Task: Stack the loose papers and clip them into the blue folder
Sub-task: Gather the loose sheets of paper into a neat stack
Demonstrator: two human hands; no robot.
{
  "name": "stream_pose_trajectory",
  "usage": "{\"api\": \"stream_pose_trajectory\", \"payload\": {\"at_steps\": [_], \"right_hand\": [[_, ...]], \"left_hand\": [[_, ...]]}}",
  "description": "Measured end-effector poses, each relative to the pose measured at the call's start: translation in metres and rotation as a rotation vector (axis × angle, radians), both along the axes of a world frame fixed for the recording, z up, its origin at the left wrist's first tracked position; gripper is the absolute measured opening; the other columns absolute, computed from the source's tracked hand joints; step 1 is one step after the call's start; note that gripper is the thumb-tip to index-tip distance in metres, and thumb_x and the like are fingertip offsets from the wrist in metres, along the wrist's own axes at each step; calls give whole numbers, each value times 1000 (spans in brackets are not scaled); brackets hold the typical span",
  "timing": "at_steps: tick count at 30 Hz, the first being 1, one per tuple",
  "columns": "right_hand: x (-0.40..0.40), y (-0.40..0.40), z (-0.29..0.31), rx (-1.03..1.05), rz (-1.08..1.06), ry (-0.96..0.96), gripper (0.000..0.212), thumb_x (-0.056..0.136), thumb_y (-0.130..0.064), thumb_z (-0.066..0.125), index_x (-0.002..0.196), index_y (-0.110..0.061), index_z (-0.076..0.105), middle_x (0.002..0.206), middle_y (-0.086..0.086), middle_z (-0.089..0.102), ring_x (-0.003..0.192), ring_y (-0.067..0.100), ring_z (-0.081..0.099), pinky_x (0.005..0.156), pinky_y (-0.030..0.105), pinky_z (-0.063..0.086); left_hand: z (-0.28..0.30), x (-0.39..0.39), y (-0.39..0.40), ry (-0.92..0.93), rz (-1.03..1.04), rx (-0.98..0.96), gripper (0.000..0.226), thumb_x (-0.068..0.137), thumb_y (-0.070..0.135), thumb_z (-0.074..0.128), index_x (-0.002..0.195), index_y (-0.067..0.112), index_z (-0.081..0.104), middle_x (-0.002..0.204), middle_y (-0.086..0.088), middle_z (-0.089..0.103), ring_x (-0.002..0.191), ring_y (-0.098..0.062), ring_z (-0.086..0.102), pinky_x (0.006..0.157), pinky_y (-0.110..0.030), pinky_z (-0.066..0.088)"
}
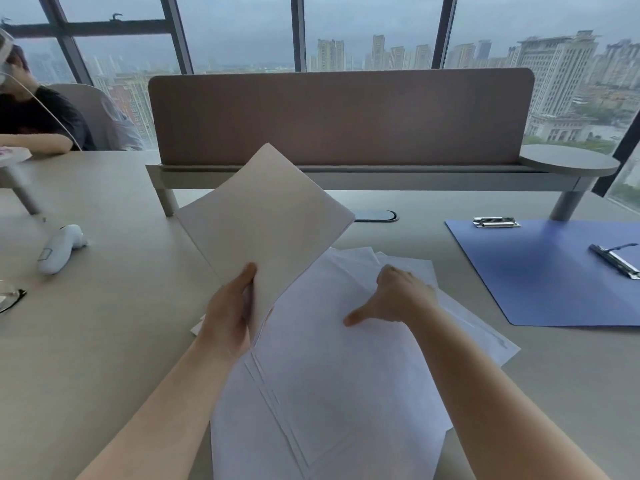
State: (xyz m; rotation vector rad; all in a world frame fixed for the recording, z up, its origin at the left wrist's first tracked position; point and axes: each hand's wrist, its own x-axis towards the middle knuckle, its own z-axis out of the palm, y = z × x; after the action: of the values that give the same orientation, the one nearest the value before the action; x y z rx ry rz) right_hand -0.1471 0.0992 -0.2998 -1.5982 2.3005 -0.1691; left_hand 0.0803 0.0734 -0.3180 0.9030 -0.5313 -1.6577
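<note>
Dull overcast daylight enters through the window (374, 32) (sole source), backlit. Below it, soft shadows; wide-angle bending at edges; slight softness throughout.

Two bare forearms enter from near edge, one at left, one at right. No sleeves, cuffs or gloves anywhere along visible length. Left hand (227, 315) bare; thumb up top, other fingers mostly hidden. Right hand (398, 299) bare, knuckles and thumb showing. Wrists appear free of watch or band, though wide-angle blur softens detail.
</note>
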Motion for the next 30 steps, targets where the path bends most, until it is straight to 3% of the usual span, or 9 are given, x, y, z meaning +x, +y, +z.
{"api": "stream_pose_trajectory", "payload": {"at_steps": [3,7,10,11,13,15,18,24,30], "right_hand": [[2,-4,-1,10,7,-141,65,48,-58,90,84,-19,51,90,-3,57,88,21,58,68,31,47],[1,-4,-6,-43,45,-367,37,65,-35,87,80,-12,63,82,2,63,76,23,61,63,29,46],[-2,4,-8,-120,99,-505,15,83,-21,73,72,-15,66,70,1,63,63,20,59,60,26,45],[-4,7,-10,-164,86,-549,15,86,-17,69,72,-14,67,68,0,62,59,17,57,58,24,44],[-9,11,-12,-277,18,-714,13,89,-9,63,80,-9,72,70,1,65,60,17,58,60,24,46],[-15,15,-10,-365,-68,-981,13,91,-8,62,90,-8,76,78,9,71,67,22,64,65,34,52],[-20,20,-3,-412,-133,-1234,16,95,-13,62,98,-12,77,90,15,77,73,27,71,69,38,57],[-15,24,-2,-419,-131,-1348,23,95,-7,56,98,-16,77,84,9,75,67,25,68,64,34,58],[-10,27,-3,-422,-137,-1397,27,93,-8,56,104,-21,77,100,13,76,78,28,70,73,41,59]], "left_hand": [[0,-2,1,-35,14,-9,12,97,19,57,89,12,65,61,5,70,44,-7,62,44,-13,46],[-2,0,0,-164,34,-40,18,91,24,66,103,12,71,82,0,76,62,-13,70,73,-26,52],[-1,2,-2,-224,37,-80,25,91,22,65,113,12,69,102,-3,76,77,-15,75,63,-25,57],[0,3,-3,-244,52,-91,26,90,20,65,114,10,69,104,-4,76,80,-17,74,64,-27,59],[3,6,-4,-282,73,-114,31,88,17,66,117,6,69,111,-11,73,94,-25,72,82,-39,58],[4,8,-4,-336,62,-142,32,86,14,68,117,4,69,113,-13,73,104,-31,69,94,-49,53],[5,7,-1,-420,4,-175,31,84,14,69,113,3,71,107,-14,74,99,-32,70,92,-50,54],[3,4,3,-551,-115,-308,24,87,11,68,111,8,70,107,-12,75,96,-32,72,86,-45,57],[-3,3,-1,-640,-53,-405,52,84,16,72,132,18,51,117,0,69,103,-22,69,89,-44,56]]}}
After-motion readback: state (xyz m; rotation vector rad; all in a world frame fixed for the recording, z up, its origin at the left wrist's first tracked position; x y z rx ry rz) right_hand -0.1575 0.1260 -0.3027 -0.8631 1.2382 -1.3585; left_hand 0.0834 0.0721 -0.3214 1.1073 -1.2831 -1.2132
